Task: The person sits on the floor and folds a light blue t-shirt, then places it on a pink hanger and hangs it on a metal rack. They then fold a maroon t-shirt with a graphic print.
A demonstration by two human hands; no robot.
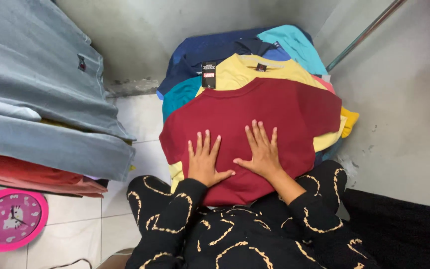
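Black patterned sleeves [235, 234] lowest; left hand [204, 162] and right hand [261, 152] flat, fingers spread, gripping nothing, pressing maroon T-shirt [274, 109] topping yellow T-shirt [255, 72] beyond fingertips; pink clock [10, 219] far left.

Setting: a clothing stockroom or the back corner of a garment shop. A pile of folded T-shirts [255, 99] in maroon, yellow, teal and navy is stacked on a white tiled floor [135, 124]; a hang tag [208, 74] is seen on one. Left of the pile, folded grey garments [41, 89] are stacked. Behind it, bare concrete walls [140, 35] are seen.
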